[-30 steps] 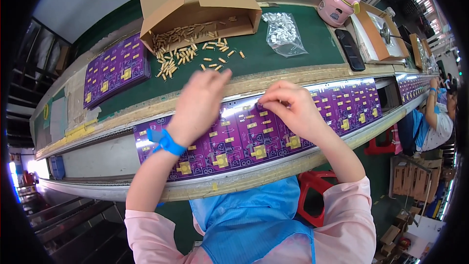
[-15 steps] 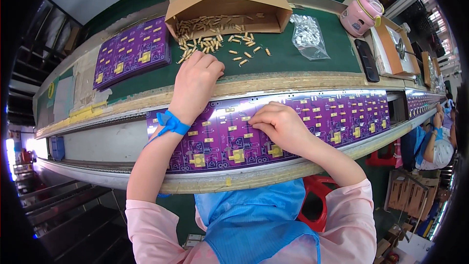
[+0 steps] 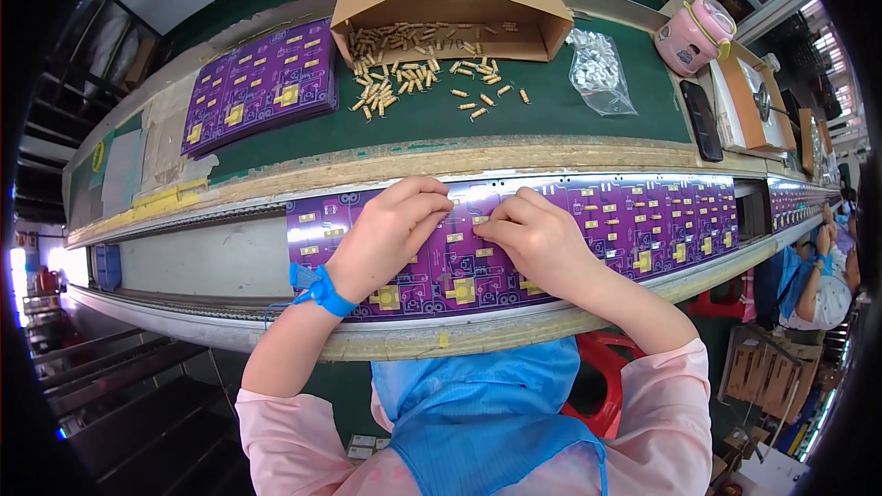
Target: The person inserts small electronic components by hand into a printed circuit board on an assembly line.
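Observation:
Both my hands are over a row of purple circuit boards (image 3: pixel 432 262) in a metal-edged track. With its fingertips drawn together near the far edge of a board, my left hand (image 3: pixel 390 228) wears a blue wrist strap (image 3: pixel 322 291). My right hand (image 3: pixel 542 248) pinches close to the board surface, just right of the left fingertips. Whatever either pinch holds is hidden by the fingers. Beyond the track, tan resistors with wire leads (image 3: pixel 395 83) spill from an open cardboard box (image 3: pixel 505 2) onto the green bench top.
A stack of purple boards (image 3: pixel 262 83) lies far left. To the box's right are a clear bag of small white parts (image 3: pixel 597 73), a pink lidded container (image 3: pixel 695 37) and a dark phone (image 3: pixel 701 119). Another person (image 3: pixel 822 276) sits along the line at far right.
My left hand has come back from the spilled resistors to the boards, beside my right hand. The right hand stays pinched over the board. The whole view has shifted slightly.

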The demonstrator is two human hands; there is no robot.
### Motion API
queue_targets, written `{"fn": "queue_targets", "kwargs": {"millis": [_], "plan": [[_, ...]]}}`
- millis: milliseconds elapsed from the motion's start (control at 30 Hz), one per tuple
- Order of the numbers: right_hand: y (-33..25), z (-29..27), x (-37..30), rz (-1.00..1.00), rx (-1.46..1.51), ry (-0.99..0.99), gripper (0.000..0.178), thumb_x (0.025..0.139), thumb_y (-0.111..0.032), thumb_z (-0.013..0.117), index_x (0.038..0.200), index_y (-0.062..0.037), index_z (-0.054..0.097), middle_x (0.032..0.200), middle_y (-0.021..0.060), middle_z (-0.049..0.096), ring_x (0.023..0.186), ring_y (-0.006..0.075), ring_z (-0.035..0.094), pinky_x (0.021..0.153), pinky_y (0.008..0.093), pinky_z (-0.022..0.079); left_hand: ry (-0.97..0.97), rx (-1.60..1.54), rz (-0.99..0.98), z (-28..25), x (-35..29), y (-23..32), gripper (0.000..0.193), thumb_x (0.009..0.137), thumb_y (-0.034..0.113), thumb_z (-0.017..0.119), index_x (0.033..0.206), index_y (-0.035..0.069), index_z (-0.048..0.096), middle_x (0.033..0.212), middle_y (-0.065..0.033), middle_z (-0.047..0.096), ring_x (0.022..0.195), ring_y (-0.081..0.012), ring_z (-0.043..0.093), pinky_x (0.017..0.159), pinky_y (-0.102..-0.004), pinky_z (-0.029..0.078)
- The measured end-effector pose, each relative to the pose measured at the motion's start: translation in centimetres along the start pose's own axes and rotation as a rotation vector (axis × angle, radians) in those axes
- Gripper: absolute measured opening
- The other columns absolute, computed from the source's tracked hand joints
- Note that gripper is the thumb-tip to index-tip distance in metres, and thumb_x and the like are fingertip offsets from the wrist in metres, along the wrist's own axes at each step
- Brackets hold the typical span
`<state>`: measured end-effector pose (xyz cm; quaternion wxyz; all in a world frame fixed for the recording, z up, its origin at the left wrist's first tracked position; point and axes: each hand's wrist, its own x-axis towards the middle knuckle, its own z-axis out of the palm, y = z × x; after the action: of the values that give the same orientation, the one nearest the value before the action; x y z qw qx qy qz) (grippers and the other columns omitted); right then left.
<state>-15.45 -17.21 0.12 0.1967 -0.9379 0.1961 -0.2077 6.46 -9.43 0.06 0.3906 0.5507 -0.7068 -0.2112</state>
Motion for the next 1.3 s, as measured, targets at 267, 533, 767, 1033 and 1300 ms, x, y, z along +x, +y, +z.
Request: {"fn": "queue_targets", "kwargs": {"millis": [267,533,767,1033,1300], "plan": [[0.0,0.3,0.3,-0.018,-0.055,-0.049,0.011,0.073,-0.004,0.073,0.083,-0.0049,0.068,0.083,0.0048,0.063,0.082,0.0228,0.061,0.070,0.0336,0.053,-0.060,-0.065,-0.154,-0.2,-0.1,-0.6,0.012,0.085,0.001,0.069,0.097,0.000,0.071,0.095,-0.0112,0.069,0.083,-0.0257,0.067,0.073,-0.0318,0.054],[-1.2,-0.9,1.2,-0.043,-0.191,-0.170,0.011,0.073,-0.006,0.069,0.085,-0.0058,0.069,0.085,0.0059,0.063,0.085,0.0239,0.061,0.074,0.0339,0.053,-0.071,-0.070,-0.115,0.1,-0.1,-0.8,0.013,0.084,0.002,0.070,0.096,0.000,0.074,0.091,-0.0134,0.071,0.082,-0.0265,0.068,0.073,-0.0333,0.054],[1.4,-3.1,4.4,0.092,-0.029,-0.213,0.010,0.077,-0.013,0.072,0.079,-0.0044,0.067,0.087,0.0090,0.065,0.095,0.0288,0.060,0.082,0.0400,0.052,-0.071,-0.049,-0.111,0.3,-0.2,-1.2,0.012,0.084,0.003,0.070,0.095,0.001,0.074,0.089,-0.0130,0.071,0.084,-0.0272,0.068,0.075,-0.0346,0.054],[10.4,-0.5,6.3,0.263,-0.326,0.288,0.022,0.087,-0.015,0.068,0.108,-0.0076,0.071,0.108,0.0118,0.060,0.108,0.0304,0.056,0.092,0.0393,0.050,-0.095,-0.032,-0.059,0.4,0.0,-0.8,0.011,0.082,0.004,0.072,0.093,0.002,0.074,0.088,-0.0109,0.070,0.084,-0.0262,0.066,0.075,-0.0343,0.053],[10.0,-0.2,6.1,0.278,-0.224,0.283,0.014,0.088,-0.007,0.066,0.099,-0.0024,0.072,0.100,0.0103,0.062,0.099,0.0294,0.060,0.087,0.0379,0.050,-0.114,0.177,0.041,1.1,-0.1,0.4,0.016,0.079,0.002,0.072,0.095,0.004,0.074,0.088,-0.0070,0.063,0.085,-0.0260,0.061,0.074,-0.0363,0.052]]}}
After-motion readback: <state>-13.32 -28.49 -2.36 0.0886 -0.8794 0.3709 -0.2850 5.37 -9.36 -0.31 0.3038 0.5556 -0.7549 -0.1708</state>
